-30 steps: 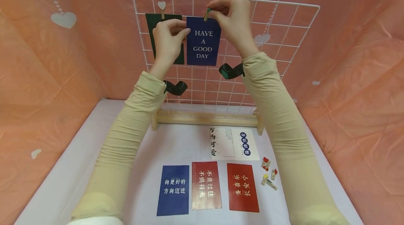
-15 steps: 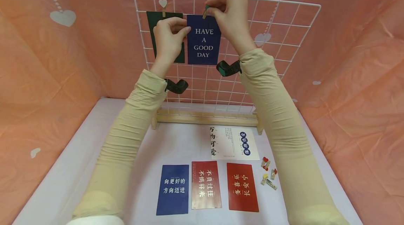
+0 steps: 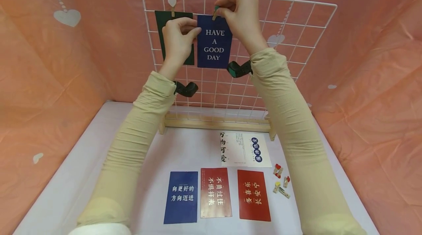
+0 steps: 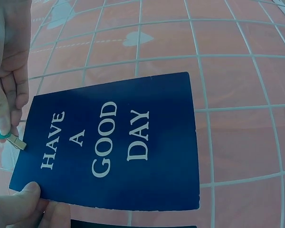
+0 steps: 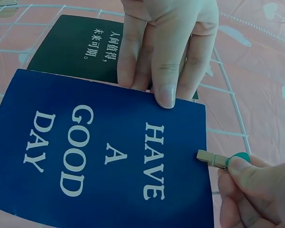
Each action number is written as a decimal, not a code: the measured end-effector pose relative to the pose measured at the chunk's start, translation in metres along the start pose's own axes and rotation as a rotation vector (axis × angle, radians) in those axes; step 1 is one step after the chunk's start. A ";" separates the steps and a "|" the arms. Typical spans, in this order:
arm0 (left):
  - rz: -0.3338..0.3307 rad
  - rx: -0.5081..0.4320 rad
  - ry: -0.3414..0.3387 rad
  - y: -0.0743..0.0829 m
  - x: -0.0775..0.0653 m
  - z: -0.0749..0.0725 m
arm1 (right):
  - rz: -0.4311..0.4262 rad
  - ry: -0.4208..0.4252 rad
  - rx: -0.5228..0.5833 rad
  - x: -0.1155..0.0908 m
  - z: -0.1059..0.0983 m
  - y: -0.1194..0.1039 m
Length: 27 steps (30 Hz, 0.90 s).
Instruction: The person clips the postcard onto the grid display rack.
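Note:
A blue card [image 3: 214,41] reading "HAVE A GOOD DAY" is held upright against the white wire grid [image 3: 273,26]. My left hand [image 3: 179,39] pinches its left edge between thumb and fingers, overlapping a green card [image 3: 159,21] that hangs from a clip with a white heart [image 3: 172,3]. At the blue card's top edge, my right hand [image 3: 242,15] pinches a small wooden clothespin [image 5: 213,159] with a green tip. The clothespin's jaws overlap the card's top edge in the right wrist view.
On the white table lie another blue card [image 3: 180,209], two red cards [image 3: 215,209] [image 3: 254,211] and white printed cards [image 3: 244,154]. Several small clothespins [image 3: 281,187] sit by the right sleeve. A wooden base [image 3: 217,124] supports the grid; pink heart-patterned cloth surrounds everything.
Over the last second my right hand and the clothespin have shifted slightly up at the card's top edge. My left hand keeps its hold on the card, which stays nearly in place.

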State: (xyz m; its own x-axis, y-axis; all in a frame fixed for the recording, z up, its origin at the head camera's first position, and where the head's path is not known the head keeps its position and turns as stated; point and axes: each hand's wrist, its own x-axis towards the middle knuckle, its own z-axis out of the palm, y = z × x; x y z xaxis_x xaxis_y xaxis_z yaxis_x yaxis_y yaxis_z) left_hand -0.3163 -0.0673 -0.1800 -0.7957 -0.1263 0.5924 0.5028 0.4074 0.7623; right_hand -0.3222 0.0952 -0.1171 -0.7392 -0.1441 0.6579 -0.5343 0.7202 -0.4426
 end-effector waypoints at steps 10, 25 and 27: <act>0.018 0.053 0.006 0.001 0.001 0.000 | 0.003 -0.030 -0.050 0.000 0.000 -0.003; -0.002 0.050 -0.009 -0.002 0.000 -0.001 | -0.010 -0.039 -0.003 -0.004 0.003 0.003; 0.001 0.035 -0.016 -0.003 -0.001 -0.002 | -0.030 -0.036 0.015 -0.006 0.003 0.004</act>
State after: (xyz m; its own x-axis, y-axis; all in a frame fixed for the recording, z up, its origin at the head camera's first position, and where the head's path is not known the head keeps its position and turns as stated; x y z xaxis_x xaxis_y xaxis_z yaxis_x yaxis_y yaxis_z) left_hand -0.3169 -0.0700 -0.1822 -0.8005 -0.1115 0.5889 0.4918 0.4394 0.7517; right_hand -0.3215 0.0973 -0.1245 -0.7372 -0.1902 0.6484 -0.5621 0.7051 -0.4322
